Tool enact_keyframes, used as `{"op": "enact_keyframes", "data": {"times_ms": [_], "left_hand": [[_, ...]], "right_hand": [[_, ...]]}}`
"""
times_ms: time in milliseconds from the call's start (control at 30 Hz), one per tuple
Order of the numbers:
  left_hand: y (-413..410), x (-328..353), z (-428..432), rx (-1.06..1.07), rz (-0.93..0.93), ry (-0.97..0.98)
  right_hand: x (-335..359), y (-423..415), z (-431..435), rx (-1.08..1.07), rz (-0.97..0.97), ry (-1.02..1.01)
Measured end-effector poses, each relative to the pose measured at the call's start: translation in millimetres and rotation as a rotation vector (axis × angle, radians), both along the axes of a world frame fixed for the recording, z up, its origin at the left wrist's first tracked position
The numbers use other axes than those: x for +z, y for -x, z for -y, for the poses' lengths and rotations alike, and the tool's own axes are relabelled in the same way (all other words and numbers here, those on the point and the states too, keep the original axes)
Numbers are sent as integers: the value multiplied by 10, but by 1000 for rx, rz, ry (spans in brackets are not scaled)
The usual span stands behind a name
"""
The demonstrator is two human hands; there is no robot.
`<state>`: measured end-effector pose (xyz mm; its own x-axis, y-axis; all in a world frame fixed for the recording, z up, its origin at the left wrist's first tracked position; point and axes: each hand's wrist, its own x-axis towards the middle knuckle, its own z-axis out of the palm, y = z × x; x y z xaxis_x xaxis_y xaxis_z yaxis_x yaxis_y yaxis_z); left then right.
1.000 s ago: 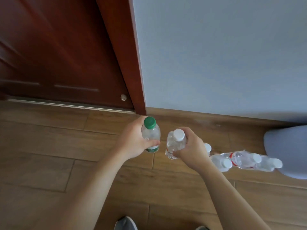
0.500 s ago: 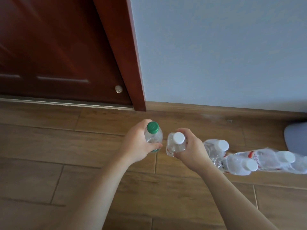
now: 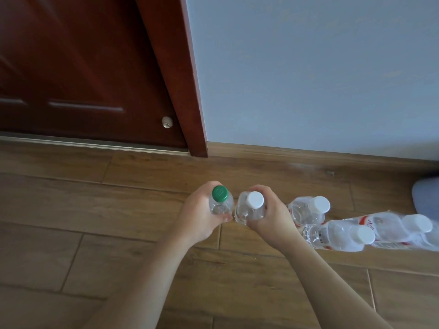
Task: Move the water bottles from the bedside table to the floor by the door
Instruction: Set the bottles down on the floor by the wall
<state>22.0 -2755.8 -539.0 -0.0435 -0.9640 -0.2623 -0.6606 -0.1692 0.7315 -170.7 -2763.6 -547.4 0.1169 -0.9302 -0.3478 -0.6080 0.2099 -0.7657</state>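
Perhaps grounded: left hand (image 3: 199,218) grips green-cap bottle (image 3: 220,200), right hand (image 3: 272,220) white-cap (image 3: 253,204).

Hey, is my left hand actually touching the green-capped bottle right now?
Touching. The head view shows the left hand wrapped round the green-capped bottle, with fingers and thumb curled against its clear body below the cap.

Pale blue wall (image 3: 308,67) above wooden skirting board (image 3: 308,153), small metal knob (image 3: 167,121)
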Motion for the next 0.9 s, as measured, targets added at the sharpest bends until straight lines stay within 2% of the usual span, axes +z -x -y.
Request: {"op": "enact_keyframes", "data": {"times_ms": [333,500,633,800,900], "left_hand": [[-37,47,-27,45,24,-51],[-133,371,102,-18,87,-26],[-177,738,187,-156,201,-37],[-223,1084,246,-433,363,-42],[-224,1154,303,-490,382,-39]], "right_hand": [[139,26,-14,72,5,45],[434,66,101,161,-41,107],[782,83,212,304,-114,134],[1162,61,360,625,-289,181],[1214,28,411,723,-369,199]]}}
